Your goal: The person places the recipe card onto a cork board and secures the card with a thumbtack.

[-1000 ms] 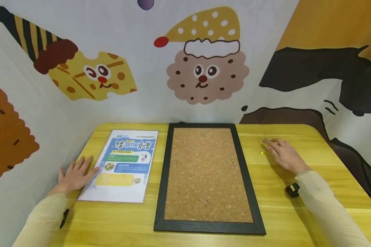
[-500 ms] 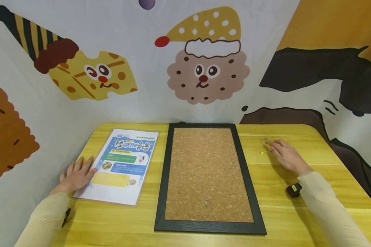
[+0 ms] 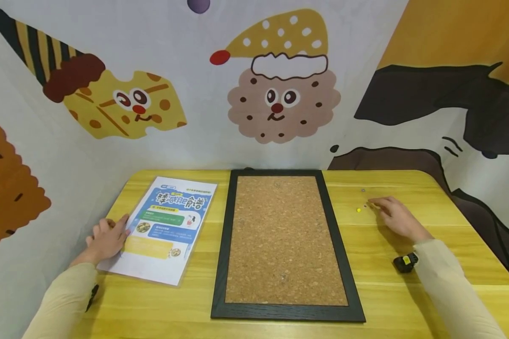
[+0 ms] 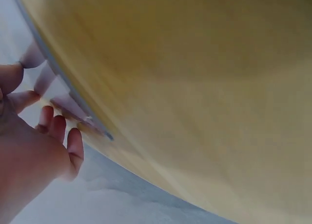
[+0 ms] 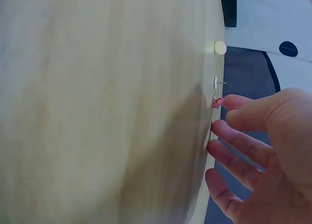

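Observation:
A laminated sheet (image 3: 148,268) with blue, green and yellow printed blocks lies slanted on the left of the table. My left hand (image 3: 106,240) rests at its left edge. In the left wrist view the thumb and index fingertip touch the sheet's glossy face, while the other fingers bend loosely. On the right, my right hand (image 3: 400,219) reaches low over the table, fingers extended. In the right wrist view a red thumbtack (image 5: 218,102) sits at the index fingertip; a firm pinch is not visible. A pale thumbtack (image 5: 215,82), pin sideways, and a yellow thumbtack (image 5: 220,48) lie beside it.
A corkboard (image 3: 284,240) in a black frame (image 3: 288,311) lies mid-table between the hands. The wooden table (image 3: 165,315) meets a cartoon-printed wall covering (image 3: 195,150) at the back and left. A small black device (image 3: 405,262) is at the right wrist.
The sheet has slid left and toward me, tilting slightly, with my left hand; that hand's fingers have drawn in. My right hand has shifted slightly right and nearer, uncovering a tack.

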Action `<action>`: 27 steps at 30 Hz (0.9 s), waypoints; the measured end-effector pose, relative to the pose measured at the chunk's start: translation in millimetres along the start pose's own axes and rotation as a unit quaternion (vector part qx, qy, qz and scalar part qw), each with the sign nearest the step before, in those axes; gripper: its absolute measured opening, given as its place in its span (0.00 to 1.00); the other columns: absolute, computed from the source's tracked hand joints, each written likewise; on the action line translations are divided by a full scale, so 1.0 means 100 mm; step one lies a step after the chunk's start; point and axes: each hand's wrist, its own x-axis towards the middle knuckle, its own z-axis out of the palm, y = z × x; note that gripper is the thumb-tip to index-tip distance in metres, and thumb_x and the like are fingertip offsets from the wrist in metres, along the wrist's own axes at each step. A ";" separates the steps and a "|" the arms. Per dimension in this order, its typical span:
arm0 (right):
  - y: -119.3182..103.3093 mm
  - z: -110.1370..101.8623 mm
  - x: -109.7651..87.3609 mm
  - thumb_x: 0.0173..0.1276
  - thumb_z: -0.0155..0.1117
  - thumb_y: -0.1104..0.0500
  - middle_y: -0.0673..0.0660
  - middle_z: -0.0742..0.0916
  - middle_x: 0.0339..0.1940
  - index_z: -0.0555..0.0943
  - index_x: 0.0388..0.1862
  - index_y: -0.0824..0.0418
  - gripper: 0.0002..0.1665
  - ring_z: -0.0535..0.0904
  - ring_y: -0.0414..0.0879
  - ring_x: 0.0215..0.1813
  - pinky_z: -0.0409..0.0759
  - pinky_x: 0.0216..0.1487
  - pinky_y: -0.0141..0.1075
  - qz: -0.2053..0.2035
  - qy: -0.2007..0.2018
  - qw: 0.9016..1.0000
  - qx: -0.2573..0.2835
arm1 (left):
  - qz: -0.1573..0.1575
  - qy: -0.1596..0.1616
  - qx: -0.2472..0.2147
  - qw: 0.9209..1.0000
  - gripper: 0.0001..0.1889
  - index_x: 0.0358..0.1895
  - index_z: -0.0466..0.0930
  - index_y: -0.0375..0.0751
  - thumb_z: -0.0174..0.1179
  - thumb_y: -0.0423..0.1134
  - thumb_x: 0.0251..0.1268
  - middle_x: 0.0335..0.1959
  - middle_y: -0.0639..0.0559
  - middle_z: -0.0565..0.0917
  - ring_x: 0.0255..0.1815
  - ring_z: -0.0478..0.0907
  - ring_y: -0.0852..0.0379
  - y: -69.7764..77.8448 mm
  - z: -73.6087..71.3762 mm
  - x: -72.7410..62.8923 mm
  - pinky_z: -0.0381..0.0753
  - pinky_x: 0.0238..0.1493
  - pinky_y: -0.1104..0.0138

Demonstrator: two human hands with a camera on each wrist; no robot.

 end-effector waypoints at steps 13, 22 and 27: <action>0.08 0.01 0.06 0.68 0.57 0.73 0.69 0.81 0.46 0.79 0.52 0.74 0.15 0.74 0.62 0.48 0.74 0.44 0.53 -0.001 0.023 0.999 0.039 | 0.018 0.013 0.019 1.000 0.27 0.65 0.53 0.17 0.48 0.32 0.71 0.52 0.11 0.59 0.53 0.58 0.16 0.10 -0.06 0.08 0.62 0.49 0.33; 0.09 0.01 0.09 0.68 0.58 0.71 0.65 0.85 0.43 0.82 0.48 0.71 0.12 0.79 0.52 0.43 0.73 0.39 0.26 0.042 0.015 0.996 0.071 | 0.009 -0.010 0.006 1.000 0.31 0.65 0.50 0.13 0.51 0.33 0.71 0.59 0.13 0.59 0.59 0.55 0.16 0.15 -0.13 0.10 0.61 0.57 0.35; 0.09 0.02 0.11 0.70 0.59 0.68 0.62 0.85 0.42 0.83 0.46 0.68 0.09 0.78 0.48 0.40 0.73 0.37 0.28 0.048 0.019 0.996 0.073 | 0.009 -0.022 -0.027 0.999 0.32 0.66 0.49 0.13 0.53 0.32 0.69 0.59 0.12 0.59 0.60 0.56 0.18 0.16 -0.15 0.08 0.62 0.57 0.35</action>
